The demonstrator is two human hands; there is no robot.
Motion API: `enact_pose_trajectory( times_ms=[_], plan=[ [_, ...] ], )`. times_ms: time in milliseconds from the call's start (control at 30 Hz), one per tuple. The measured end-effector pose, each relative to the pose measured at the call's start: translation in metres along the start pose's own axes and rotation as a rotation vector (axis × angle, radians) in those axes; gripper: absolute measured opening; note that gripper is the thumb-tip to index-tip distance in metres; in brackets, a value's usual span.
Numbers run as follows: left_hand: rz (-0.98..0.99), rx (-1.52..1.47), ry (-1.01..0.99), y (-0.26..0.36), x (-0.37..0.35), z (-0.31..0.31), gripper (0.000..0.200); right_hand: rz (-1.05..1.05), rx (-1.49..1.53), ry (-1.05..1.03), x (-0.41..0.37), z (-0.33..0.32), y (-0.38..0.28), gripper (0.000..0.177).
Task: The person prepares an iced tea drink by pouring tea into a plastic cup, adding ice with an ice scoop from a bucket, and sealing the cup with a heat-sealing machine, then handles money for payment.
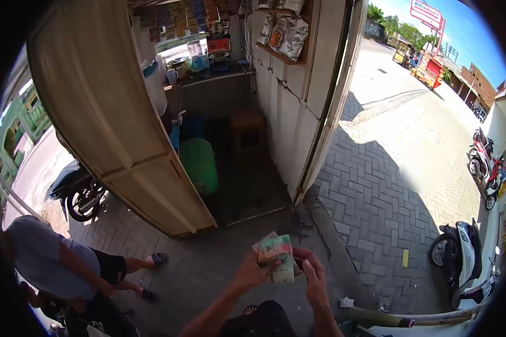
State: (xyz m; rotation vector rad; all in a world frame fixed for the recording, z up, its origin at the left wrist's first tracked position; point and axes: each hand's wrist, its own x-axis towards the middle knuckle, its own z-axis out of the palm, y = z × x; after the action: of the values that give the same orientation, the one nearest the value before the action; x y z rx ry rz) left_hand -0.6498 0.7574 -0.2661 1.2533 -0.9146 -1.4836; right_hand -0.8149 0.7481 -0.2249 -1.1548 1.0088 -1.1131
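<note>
- Left hand (251, 274): fingers closed on the fanned banknotes (284, 259), thumb over their face.
- Right hand (316, 275): fingers half-curled at the banknotes' right edge; cannot tell whether they grip.
- Banknotes: between both hands.
- Beyond: green bin (199, 167) inside the booth (109, 95).

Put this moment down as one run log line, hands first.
left hand: holding banknotes | right hand: at their edge, grip unclear | ahead: open booth, green container inside | nearby: person in grey shirt

Roadside stall, open door (104, 129), hanging sachets (208, 12), shelved packets (284, 33), paved street (371, 196).
</note>
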Motion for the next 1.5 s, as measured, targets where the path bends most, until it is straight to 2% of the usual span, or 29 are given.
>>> enact_pose_trajectory(
  times_ms=[33,67,133,267,300,333,367,433,467,533,567,633,667,733,767,800,833,867,900,933,1000,1067,1133,1200,1267,1300,1333,1367,1500],
  plan=[
    [-0.043,0.050,0.001,0.006,0.022,-0.013,0.037,0.104,0.133,-0.116,0.030,0.010,-0.007,0.026],
    [-0.052,0.041,0.021,0.011,0.041,-0.024,0.037,0.120,0.131,-0.132,0.056,0.016,-0.001,0.026],
    [0.041,0.090,0.067,0.021,0.082,-0.044,0.036,-0.021,-0.289,-0.261,0.116,0.024,0.022,0.022],
    [-0.009,0.064,0.121,0.047,0.173,-0.095,0.025,0.058,-0.233,-0.331,0.243,0.042,0.060,0.018],
    [0.061,0.079,0.162,0.038,0.193,-0.110,0.025,0.126,-0.195,-0.350,0.270,0.051,0.062,0.017],
    [0.138,0.101,0.231,0.048,0.237,-0.137,0.026,0.191,-0.152,-0.399,0.330,0.072,0.058,0.017],
    [0.137,0.099,0.253,0.057,0.258,-0.150,0.026,0.195,-0.151,-0.421,0.357,0.085,0.058,0.017],
    [0.146,-0.014,0.503,0.071,0.295,-0.168,0.028,0.235,-0.122,-0.335,0.410,0.105,0.060,0.016],
    [0.145,-0.037,0.545,0.080,0.311,-0.177,0.028,0.246,-0.139,-0.378,0.437,0.115,0.058,0.016],
    [0.216,-0.038,0.536,0.103,0.340,-0.197,0.027,0.081,-0.138,-0.466,0.485,0.137,0.061,0.018],
    [0.204,0.104,0.583,0.131,0.353,-0.200,0.023,0.101,-0.146,-0.504,0.504,0.148,0.059,0.018],
    [0.194,0.161,0.640,0.140,0.388,-0.219,0.021,-0.056,-0.376,-0.532,0.548,0.170,0.053,0.018],
    [0.186,0.233,0.660,0.145,0.410,-0.232,0.018,-0.059,-0.383,-0.551,0.572,0.183,0.057,0.018],
    [0.167,0.167,0.698,0.150,0.452,-0.256,0.016,0.018,-0.434,-0.608,0.612,0.199,0.070,0.017],
    [0.117,0.143,0.641,0.153,0.473,-0.271,0.015,-0.011,-0.634,-0.616,0.636,0.211,0.064,0.018],
    [0.073,0.114,0.581,0.158,0.494,-0.286,0.014,-0.029,-0.657,-0.632,0.662,0.218,0.072,0.018],
    [0.118,-0.010,0.546,0.149,0.518,-0.306,0.014,-0.022,-0.525,-0.570,0.690,0.224,0.088,0.018],
    [0.159,-0.026,0.568,0.169,0.539,-0.333,0.014,-0.023,-0.388,-0.513,0.727,0.238,0.100,0.017],
    [0.184,-0.225,0.628,0.188,0.553,-0.354,0.014,0.018,-0.281,-0.483,0.764,0.260,0.093,0.018],
    [0.191,-0.442,0.684,0.199,0.558,-0.365,0.016,0.014,-0.318,-0.514,0.798,0.270,0.082,0.018],
    [0.322,-0.301,0.652,0.213,0.563,-0.405,0.022,0.407,0.353,-0.469,0.865,0.335,0.019,0.017],
    [0.376,-0.395,0.654,0.249,0.552,-0.418,0.022,0.566,0.742,-0.850,0.924,0.389,-0.030,0.016],
    [0.450,-0.451,0.685,0.273,0.552,-0.436,0.022,0.512,0.775,-0.792,0.959,0.457,-0.071,0.012],
    [0.210,-0.581,0.814,0.270,0.548,-0.447,0.031,0.493,0.761,-0.879,0.990,0.517,-0.087,0.015],
    [0.278,-0.563,0.860,0.265,0.549,-0.455,0.037,0.504,0.737,-1.005,1.008,0.580,-0.093,0.017],
    [0.329,-0.562,0.868,0.267,0.554,-0.461,0.044,0.465,0.652,-0.990,1.013,0.614,-0.095,0.021],
    [0.263,-0.561,0.906,0.288,0.554,-0.462,0.051,0.430,0.566,-0.989,1.016,0.650,-0.094,0.025],
    [0.272,-0.549,0.956,0.276,0.561,-0.470,0.049,0.435,0.583,-1.097,1.017,0.685,-0.093,0.029],
    [0.231,-0.591,1.204,0.263,0.588,-0.488,0.039,0.677,0.637,-1.277,1.033,0.849,-0.051,0.026]
  ],
)
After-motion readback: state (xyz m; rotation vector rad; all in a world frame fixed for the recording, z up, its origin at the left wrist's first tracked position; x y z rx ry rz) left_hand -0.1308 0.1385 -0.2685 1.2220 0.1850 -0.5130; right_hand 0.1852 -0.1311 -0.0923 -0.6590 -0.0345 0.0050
